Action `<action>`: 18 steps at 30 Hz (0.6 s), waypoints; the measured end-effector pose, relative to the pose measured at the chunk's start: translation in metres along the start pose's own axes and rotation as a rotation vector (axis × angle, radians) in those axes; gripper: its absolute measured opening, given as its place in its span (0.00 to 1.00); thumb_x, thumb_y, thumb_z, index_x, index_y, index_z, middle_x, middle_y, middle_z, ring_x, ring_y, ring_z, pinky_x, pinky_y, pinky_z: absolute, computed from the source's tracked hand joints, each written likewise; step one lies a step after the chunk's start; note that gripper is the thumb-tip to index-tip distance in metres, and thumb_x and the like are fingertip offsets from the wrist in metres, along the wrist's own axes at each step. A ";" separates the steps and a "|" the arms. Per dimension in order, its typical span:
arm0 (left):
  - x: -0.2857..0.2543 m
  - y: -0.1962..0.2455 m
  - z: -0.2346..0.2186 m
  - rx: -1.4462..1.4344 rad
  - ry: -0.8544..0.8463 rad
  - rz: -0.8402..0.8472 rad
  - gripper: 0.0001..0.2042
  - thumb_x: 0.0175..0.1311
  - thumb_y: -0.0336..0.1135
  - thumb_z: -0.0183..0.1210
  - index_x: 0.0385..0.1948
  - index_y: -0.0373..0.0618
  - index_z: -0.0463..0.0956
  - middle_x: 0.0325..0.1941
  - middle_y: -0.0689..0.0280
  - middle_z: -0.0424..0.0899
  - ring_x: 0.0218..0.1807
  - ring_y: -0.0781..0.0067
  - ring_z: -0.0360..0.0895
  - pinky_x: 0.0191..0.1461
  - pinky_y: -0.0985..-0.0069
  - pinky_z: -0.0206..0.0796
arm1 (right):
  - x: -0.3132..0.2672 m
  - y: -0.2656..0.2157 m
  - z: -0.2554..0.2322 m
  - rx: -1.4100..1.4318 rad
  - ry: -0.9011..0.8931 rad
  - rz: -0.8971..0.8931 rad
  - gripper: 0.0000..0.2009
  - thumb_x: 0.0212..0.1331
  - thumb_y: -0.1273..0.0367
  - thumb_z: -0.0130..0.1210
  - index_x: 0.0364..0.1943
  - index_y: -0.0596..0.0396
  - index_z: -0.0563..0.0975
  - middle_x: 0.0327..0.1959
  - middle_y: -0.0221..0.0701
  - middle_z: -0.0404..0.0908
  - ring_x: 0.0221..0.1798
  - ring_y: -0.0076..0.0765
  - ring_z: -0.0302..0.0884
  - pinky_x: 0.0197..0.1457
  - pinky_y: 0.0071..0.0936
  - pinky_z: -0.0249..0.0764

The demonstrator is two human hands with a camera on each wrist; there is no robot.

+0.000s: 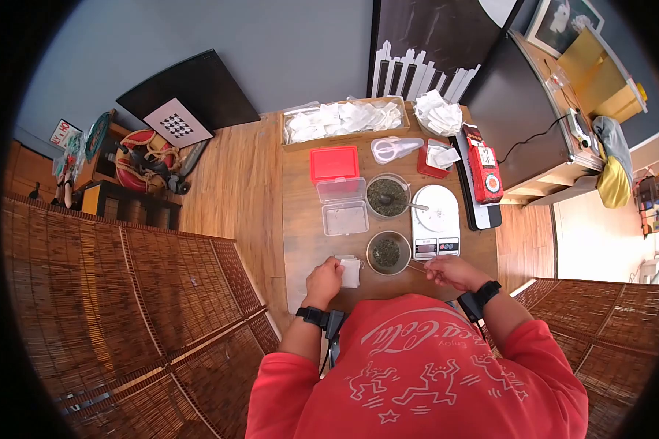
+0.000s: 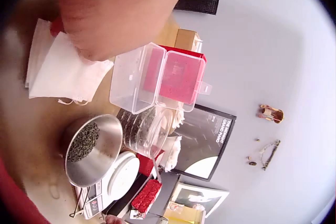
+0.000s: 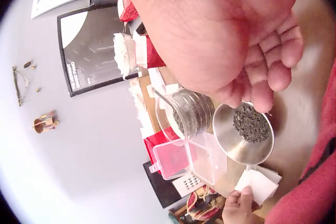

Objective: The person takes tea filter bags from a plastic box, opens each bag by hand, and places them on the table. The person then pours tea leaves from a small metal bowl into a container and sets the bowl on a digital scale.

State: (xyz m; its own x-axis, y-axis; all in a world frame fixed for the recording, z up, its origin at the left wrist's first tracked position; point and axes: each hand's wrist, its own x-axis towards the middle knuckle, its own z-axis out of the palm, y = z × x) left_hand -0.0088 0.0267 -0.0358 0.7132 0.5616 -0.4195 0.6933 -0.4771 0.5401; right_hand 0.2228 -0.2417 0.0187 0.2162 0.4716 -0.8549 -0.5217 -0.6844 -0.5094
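My left hand (image 1: 324, 282) is at the small stack of white pouches (image 1: 351, 272), left of a metal bowl (image 1: 378, 268) with dark dried leaves in it. In the right wrist view the thumb of my left hand (image 3: 239, 207) lies on the top pouch (image 3: 258, 184), pinching its edge. My right hand (image 1: 458, 273) is beside the bowl's wire handle, below the white scale (image 1: 436, 212). Its fingers (image 3: 260, 85) hang loosely curled; nothing shows in them. The left wrist view shows the handle (image 2: 80, 203) apart from that hand (image 2: 114, 219).
Behind the bowl stands a clear jar of leaves (image 1: 379, 207) with a spoon. An open clear box (image 1: 345, 219), a red box (image 1: 334, 164), scissors (image 1: 394, 149) and a tray of white pouches (image 1: 295, 139) are further back. A red package (image 1: 483, 164) lies at the right.
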 end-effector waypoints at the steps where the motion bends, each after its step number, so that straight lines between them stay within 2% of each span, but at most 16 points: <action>1: 0.000 0.003 0.000 0.018 0.020 -0.024 0.12 0.66 0.42 0.55 0.43 0.47 0.77 0.37 0.54 0.86 0.44 0.48 0.83 0.48 0.53 0.72 | -0.001 0.003 -0.002 0.017 0.010 -0.001 0.09 0.69 0.62 0.52 0.39 0.52 0.78 0.28 0.23 0.79 0.26 0.18 0.72 0.28 0.16 0.67; 5: -0.003 0.008 -0.006 0.148 0.016 -0.087 0.12 0.64 0.41 0.56 0.44 0.46 0.76 0.39 0.54 0.86 0.44 0.48 0.83 0.48 0.53 0.73 | -0.012 0.010 -0.004 0.024 0.008 0.017 0.09 0.69 0.63 0.51 0.38 0.51 0.78 0.28 0.25 0.79 0.26 0.18 0.72 0.28 0.16 0.68; 7: -0.009 0.002 -0.007 0.167 0.130 -0.052 0.13 0.61 0.38 0.58 0.45 0.45 0.76 0.44 0.56 0.85 0.45 0.48 0.82 0.49 0.55 0.73 | -0.017 0.024 -0.012 0.013 0.024 0.020 0.09 0.69 0.63 0.52 0.38 0.53 0.78 0.27 0.25 0.79 0.26 0.19 0.72 0.29 0.17 0.69; 8: -0.015 0.003 -0.012 0.168 0.133 -0.057 0.13 0.61 0.38 0.58 0.45 0.45 0.76 0.44 0.56 0.85 0.45 0.48 0.82 0.49 0.55 0.73 | -0.020 0.033 -0.018 0.000 0.038 0.021 0.10 0.68 0.63 0.53 0.37 0.54 0.78 0.26 0.25 0.79 0.26 0.20 0.73 0.30 0.19 0.69; 10: -0.027 0.008 -0.022 0.143 0.261 0.170 0.15 0.57 0.36 0.60 0.47 0.47 0.77 0.52 0.58 0.81 0.51 0.52 0.79 0.53 0.58 0.71 | -0.023 0.060 -0.033 -0.019 0.005 0.051 0.09 0.67 0.63 0.53 0.35 0.53 0.78 0.26 0.25 0.79 0.25 0.21 0.73 0.29 0.21 0.70; 11: -0.029 0.006 -0.019 0.143 0.266 0.171 0.15 0.57 0.36 0.60 0.47 0.47 0.77 0.52 0.58 0.81 0.51 0.52 0.79 0.53 0.58 0.71 | -0.023 0.076 -0.040 -0.034 -0.022 0.082 0.09 0.67 0.62 0.54 0.33 0.51 0.78 0.26 0.24 0.78 0.25 0.21 0.73 0.29 0.24 0.71; 13: -0.034 0.002 -0.007 0.194 0.328 0.457 0.19 0.54 0.36 0.62 0.50 0.49 0.78 0.59 0.60 0.76 0.56 0.54 0.74 0.58 0.60 0.67 | -0.023 0.108 -0.052 -0.046 -0.010 0.134 0.09 0.65 0.63 0.55 0.33 0.52 0.79 0.26 0.25 0.79 0.26 0.22 0.74 0.29 0.25 0.72; 14: -0.035 -0.001 0.001 0.196 0.333 0.459 0.19 0.54 0.36 0.62 0.50 0.49 0.78 0.59 0.60 0.76 0.56 0.54 0.74 0.58 0.60 0.67 | -0.024 0.118 -0.054 -0.053 0.003 0.188 0.08 0.64 0.64 0.55 0.34 0.53 0.80 0.26 0.25 0.80 0.27 0.23 0.76 0.30 0.25 0.73; 16: -0.034 -0.004 0.015 0.267 0.233 0.527 0.20 0.53 0.36 0.63 0.51 0.49 0.79 0.61 0.61 0.74 0.59 0.56 0.71 0.62 0.59 0.62 | -0.028 0.134 -0.054 -0.149 0.043 0.176 0.08 0.63 0.65 0.56 0.35 0.54 0.81 0.27 0.25 0.81 0.28 0.23 0.76 0.30 0.25 0.73; 18: -0.032 -0.007 0.027 0.291 0.217 0.517 0.19 0.52 0.36 0.63 0.49 0.49 0.80 0.61 0.60 0.74 0.60 0.56 0.71 0.62 0.59 0.62 | -0.031 0.140 -0.054 -0.243 0.090 0.166 0.08 0.61 0.66 0.57 0.37 0.55 0.82 0.27 0.26 0.82 0.29 0.23 0.77 0.31 0.25 0.73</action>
State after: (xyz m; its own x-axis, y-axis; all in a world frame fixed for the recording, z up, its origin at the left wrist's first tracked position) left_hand -0.0342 -0.0062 -0.0461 0.9477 0.3188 0.0172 0.2857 -0.8707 0.4004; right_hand 0.1874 -0.3823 -0.0318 0.2221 0.2990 -0.9281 -0.3458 -0.8658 -0.3617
